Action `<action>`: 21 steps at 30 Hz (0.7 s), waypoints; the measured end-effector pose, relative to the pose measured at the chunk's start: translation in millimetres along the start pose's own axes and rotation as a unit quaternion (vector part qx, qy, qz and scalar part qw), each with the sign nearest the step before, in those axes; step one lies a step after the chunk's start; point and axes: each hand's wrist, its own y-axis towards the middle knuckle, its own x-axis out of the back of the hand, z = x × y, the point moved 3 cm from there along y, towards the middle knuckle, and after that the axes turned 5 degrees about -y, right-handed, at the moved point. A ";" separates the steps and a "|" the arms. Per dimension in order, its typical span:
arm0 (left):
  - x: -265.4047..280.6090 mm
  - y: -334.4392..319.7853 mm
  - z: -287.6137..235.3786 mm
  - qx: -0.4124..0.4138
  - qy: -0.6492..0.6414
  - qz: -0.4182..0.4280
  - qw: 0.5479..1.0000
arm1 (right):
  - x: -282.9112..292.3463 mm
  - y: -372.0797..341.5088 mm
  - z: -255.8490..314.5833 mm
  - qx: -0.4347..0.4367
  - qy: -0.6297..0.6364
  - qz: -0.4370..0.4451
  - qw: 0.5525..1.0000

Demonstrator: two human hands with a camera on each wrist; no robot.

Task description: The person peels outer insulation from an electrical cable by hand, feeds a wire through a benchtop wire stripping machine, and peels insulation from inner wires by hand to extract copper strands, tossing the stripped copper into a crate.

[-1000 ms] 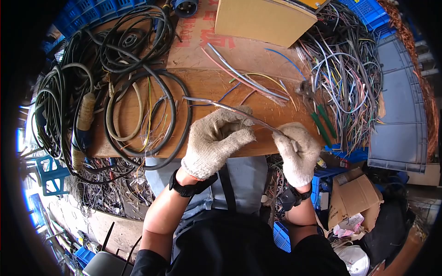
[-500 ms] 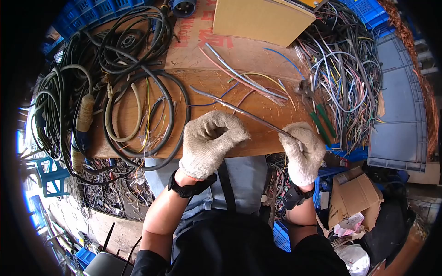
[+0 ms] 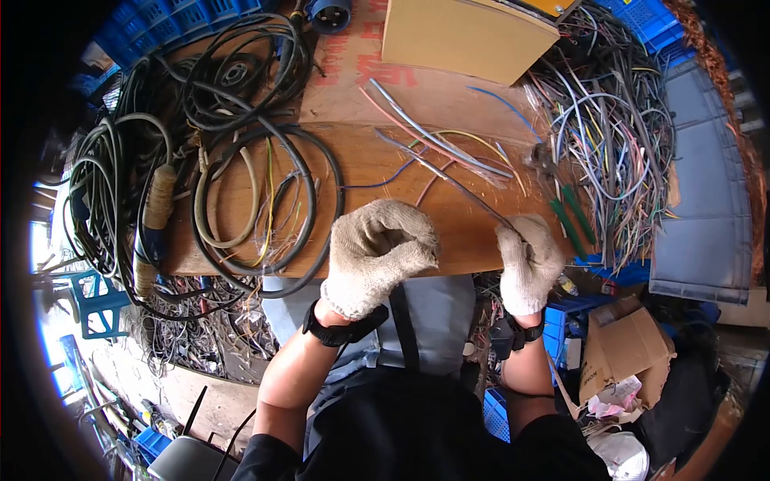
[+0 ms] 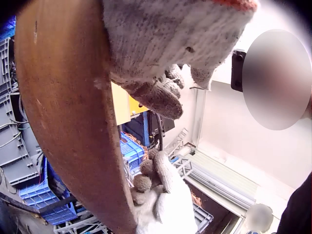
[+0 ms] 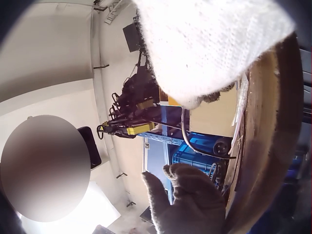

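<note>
In the head view my right hand, in a knitted work glove, pinches the near end of a thin grey cable. The cable slants up and left over the wooden table, its free end beyond both hands. My gloved left hand is apart from it, near the table's front edge, fingers bent and thumb separate, holding nothing. The right wrist view shows this left hand with thumb and fingers spread, and the cable curving down from the right hand. Several loose cut wires lie behind the cable.
Green-handled pliers lie right of the right hand. Coiled black cables cover the table's left side. A heap of mixed wires fills the right, beside a grey crate. A yellowish box stands at the back.
My left hand has come off the cable and drawn back toward my body. The cable's free end has swung away from me and to the right, with the right hand still gripping it.
</note>
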 end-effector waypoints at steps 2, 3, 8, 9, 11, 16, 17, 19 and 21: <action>-1.1 -4.1 -0.9 -0.048 -0.027 0.010 0.998 | -1.8 0.4 6.2 0.038 -0.067 -0.006 0.997; -4.1 -6.2 -4.1 -0.032 -0.050 0.012 0.998 | -2.3 -0.2 6.9 0.042 -0.060 -0.009 0.997; -12.5 -11.2 9.5 0.080 -0.555 0.233 0.794 | -5.3 -0.7 5.3 0.041 -0.064 -0.032 0.997; -9.3 -13.2 9.7 0.097 -0.575 0.224 0.781 | -5.3 -1.1 4.7 0.037 -0.061 -0.030 0.997; -3.4 -14.9 11.5 0.112 -0.590 0.213 0.771 | -5.9 -1.4 5.6 0.032 -0.053 -0.027 0.998; 0.4 -14.5 16.0 0.091 -0.611 0.266 0.740 | -5.9 -1.3 7.6 0.028 -0.078 -0.020 0.996; 0.4 -14.8 16.5 0.091 -0.611 0.266 0.740 | -5.9 -1.0 7.7 0.028 -0.078 -0.020 0.996; 0.1 -15.2 17.9 0.096 -0.618 0.260 0.736 | -5.8 -0.7 7.8 0.028 -0.077 -0.020 0.996; -1.0 -12.6 18.2 0.090 -0.618 0.271 0.733 | -5.4 -1.0 6.3 0.030 -0.082 -0.018 0.996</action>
